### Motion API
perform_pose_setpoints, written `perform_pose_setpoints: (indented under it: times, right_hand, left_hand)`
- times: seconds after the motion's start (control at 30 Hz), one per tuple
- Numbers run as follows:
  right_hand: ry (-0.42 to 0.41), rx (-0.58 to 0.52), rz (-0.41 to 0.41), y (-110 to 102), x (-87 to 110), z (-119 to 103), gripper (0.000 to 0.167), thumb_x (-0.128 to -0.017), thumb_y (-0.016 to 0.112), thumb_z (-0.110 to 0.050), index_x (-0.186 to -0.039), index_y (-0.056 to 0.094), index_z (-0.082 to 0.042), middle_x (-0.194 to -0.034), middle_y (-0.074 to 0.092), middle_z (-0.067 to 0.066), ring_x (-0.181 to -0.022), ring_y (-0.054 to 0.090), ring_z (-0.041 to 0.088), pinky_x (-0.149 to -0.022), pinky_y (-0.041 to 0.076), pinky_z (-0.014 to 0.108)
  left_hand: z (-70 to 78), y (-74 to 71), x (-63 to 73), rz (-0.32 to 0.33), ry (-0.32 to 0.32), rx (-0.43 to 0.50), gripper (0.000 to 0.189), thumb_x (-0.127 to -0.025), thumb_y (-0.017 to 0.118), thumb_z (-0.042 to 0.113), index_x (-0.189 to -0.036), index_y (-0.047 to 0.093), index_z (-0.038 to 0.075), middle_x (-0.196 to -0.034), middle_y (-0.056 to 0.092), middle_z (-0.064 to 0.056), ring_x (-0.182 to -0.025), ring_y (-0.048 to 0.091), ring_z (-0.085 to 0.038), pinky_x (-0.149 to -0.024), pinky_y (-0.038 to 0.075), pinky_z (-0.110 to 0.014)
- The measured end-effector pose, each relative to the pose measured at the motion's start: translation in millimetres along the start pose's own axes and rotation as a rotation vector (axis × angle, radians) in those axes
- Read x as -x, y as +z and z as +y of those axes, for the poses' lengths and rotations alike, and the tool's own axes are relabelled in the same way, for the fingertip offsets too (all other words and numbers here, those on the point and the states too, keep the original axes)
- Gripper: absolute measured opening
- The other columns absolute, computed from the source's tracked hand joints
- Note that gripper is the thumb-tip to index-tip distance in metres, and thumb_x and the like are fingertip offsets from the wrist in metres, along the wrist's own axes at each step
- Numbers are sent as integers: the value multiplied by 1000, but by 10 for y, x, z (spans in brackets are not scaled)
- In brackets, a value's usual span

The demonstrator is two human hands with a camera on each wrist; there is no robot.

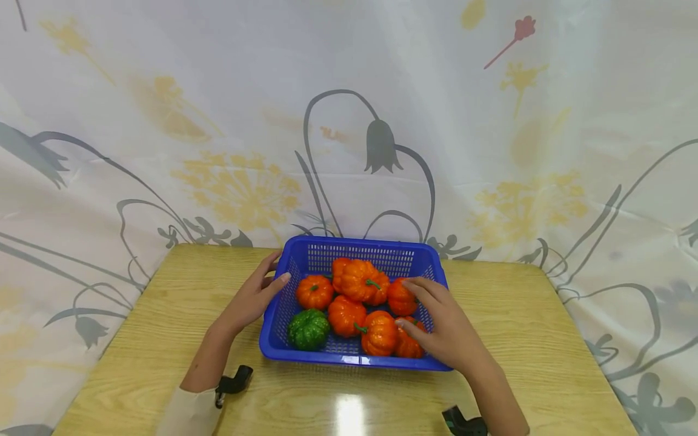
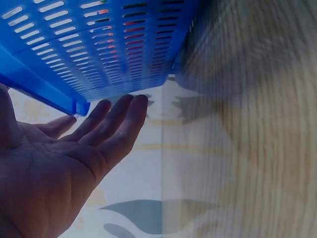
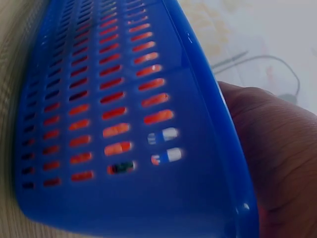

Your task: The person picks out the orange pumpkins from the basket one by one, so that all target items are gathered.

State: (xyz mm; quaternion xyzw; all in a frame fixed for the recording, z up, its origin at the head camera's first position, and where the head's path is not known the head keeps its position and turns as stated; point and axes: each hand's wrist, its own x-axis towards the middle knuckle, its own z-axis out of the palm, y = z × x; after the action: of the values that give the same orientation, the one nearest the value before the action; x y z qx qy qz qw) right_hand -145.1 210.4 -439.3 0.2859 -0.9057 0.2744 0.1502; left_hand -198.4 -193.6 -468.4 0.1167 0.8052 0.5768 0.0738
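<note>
A blue plastic basket (image 1: 357, 360) sits on the wooden table, holding several small orange pumpkins (image 1: 346, 316) and one green pumpkin (image 1: 308, 330). At the basket's left rim is my left hand (image 1: 256, 298), its thumb over the edge and its loosely extended fingers outside the wall. The left wrist view shows that palm (image 2: 47, 168) beside the slotted side. My right hand (image 1: 447, 321) reaches over the right rim with fingers spread above the orange pumpkin (image 1: 402, 298) at that end. Whether its fingertips touch the pumpkins is hard to tell. In the right wrist view the basket wall hides its fingers.
Light wooden tabletop (image 1: 305, 402) extends around the basket. Behind it hangs a pale cloth (image 1: 349, 121) with grey and yellow plant prints, close to the table's back edge. A black wrist mount (image 1: 235, 380) is strapped to the left wrist, another (image 1: 463, 422) to the right.
</note>
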Motion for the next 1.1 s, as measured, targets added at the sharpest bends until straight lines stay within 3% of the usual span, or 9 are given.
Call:
perform_pose_setpoints:
  times: [0.23, 0.4, 0.8, 1.1]
  right_hand:
    - [1, -45, -79, 63, -82, -111, 70, -87, 89, -32, -147, 62, -7, -148, 59, 8, -138, 54, 34, -111, 47, 56]
    - [14, -99, -180, 118, -132, -161, 65, -89, 86, -38, -146, 64, -13, -147, 60, 1, -136, 57, 28, -110, 49, 54]
    - [-5, -202, -362, 231, -202, -158, 55, -89, 86, -42, -137, 70, -19, -138, 66, -6, -128, 61, 21, -106, 52, 52]
    - [31, -212, -408, 212, -203, -136, 64, -87, 87, -45, -141, 67, -17, -139, 67, -3, -127, 61, 20, -108, 51, 50]
  left_hand:
    - [15, 15, -59, -13, 15, 61, 80, -109, 59, 30, -172, 11, 20, -164, 36, -26, -144, 47, -50, -98, 56, -59]
    - [-13, 21, -69, -28, 41, 86, 82, -109, 57, 20, -173, 5, 16, -163, 33, -29, -143, 46, -53, -95, 58, -58]
    - [-81, 28, -77, -39, 65, 119, 81, -105, 52, 4, -173, 9, 18, -166, 29, -30, -141, 47, -56, -88, 61, -53]
    - [-91, 14, -77, -57, 77, 134, 78, -106, 50, 4, -172, 12, 18, -168, 25, -29, -141, 45, -57, -87, 62, -53]
